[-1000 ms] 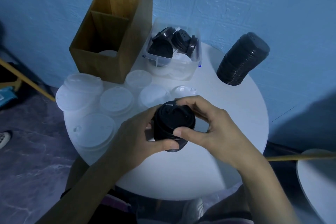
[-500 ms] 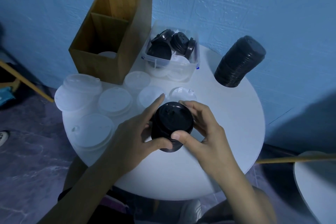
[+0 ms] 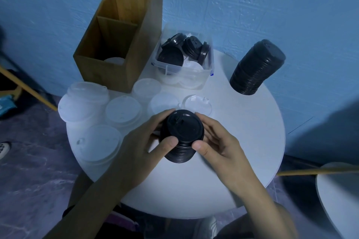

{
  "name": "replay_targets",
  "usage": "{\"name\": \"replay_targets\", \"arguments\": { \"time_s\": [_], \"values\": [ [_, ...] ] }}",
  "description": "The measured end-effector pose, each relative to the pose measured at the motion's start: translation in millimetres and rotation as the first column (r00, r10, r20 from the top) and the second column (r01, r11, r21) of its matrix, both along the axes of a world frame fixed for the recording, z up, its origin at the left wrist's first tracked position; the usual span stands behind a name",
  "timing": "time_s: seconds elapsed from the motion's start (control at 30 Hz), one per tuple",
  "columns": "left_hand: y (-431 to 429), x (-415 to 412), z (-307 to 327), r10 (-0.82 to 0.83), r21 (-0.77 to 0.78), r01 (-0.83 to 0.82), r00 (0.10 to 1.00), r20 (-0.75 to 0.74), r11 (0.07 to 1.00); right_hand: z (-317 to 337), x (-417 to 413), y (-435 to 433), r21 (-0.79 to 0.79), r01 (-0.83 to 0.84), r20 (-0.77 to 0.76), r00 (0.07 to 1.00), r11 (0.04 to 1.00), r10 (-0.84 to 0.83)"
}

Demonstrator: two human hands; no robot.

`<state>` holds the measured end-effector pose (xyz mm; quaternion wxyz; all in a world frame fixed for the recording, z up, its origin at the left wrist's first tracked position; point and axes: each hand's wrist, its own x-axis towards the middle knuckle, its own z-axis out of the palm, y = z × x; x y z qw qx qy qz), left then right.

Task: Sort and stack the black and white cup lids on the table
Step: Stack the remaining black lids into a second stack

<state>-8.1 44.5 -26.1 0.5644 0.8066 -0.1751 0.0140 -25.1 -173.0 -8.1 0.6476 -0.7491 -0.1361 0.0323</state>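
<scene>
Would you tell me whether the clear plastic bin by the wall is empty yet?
Not empty: loose black lids lie over white lids inside the clear plastic bin.

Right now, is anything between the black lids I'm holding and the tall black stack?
Nothing visible: bare table runs from the held black lids to the tall black stack. A clear lid lies just left of that line.

Black lid stack (image 3: 181,136) at centre: smooth, semi-gloss plastic; white lids (image 3: 123,109) at 9 o'clock: translucent matt plastic; box (image 3: 120,35) at 11 o'clock: smooth wood
</scene>
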Motion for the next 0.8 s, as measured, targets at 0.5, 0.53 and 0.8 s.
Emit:
{"name": "replay_targets", "arguments": {
  "time_s": [0.5, 0.53, 0.8],
  "values": [
    [-2.7, -1.6, 3.4, 0.002, 0.049, -0.003, 1.000, 0.014, 0.999, 24.9, 35.1, -19.5, -0.106, -0.028, -0.025, 0.999, 0.994, 0.025],
    [-2.7, -1.1, 3.2, 0.004, 0.046, -0.004, 1.000, 0.011, 0.999, 28.2, 46.0, -18.3, -0.120, 0.061, 0.004, 0.998, 0.991, -0.061],
    [-2.5, -0.2, -0.2, 0.037, 0.019, -0.037, 0.999, 0.005, 0.999, 57.9, 151.9, 17.0, -0.493, 0.501, 0.431, 0.851, 0.711, -0.301]
  ]
}}
